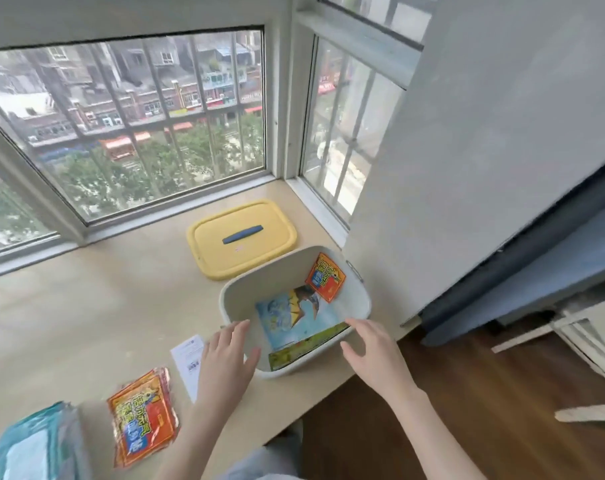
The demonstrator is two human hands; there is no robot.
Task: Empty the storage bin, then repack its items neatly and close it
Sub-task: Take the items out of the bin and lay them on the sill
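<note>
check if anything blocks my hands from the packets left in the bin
Nothing visible does. The bin is open, its yellow lid off behind it. Left hand and right hand are at its near rim; the blue packet and orange packet inside lie uncovered.

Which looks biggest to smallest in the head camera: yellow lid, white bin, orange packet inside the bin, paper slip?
1. White bin
2. Yellow lid
3. Orange packet and paper slip look about alike; the left hand hides part of the slip, so no ranking.

Left hand [225,358] and right hand [372,351] extended, fingers relaxed.
</note>
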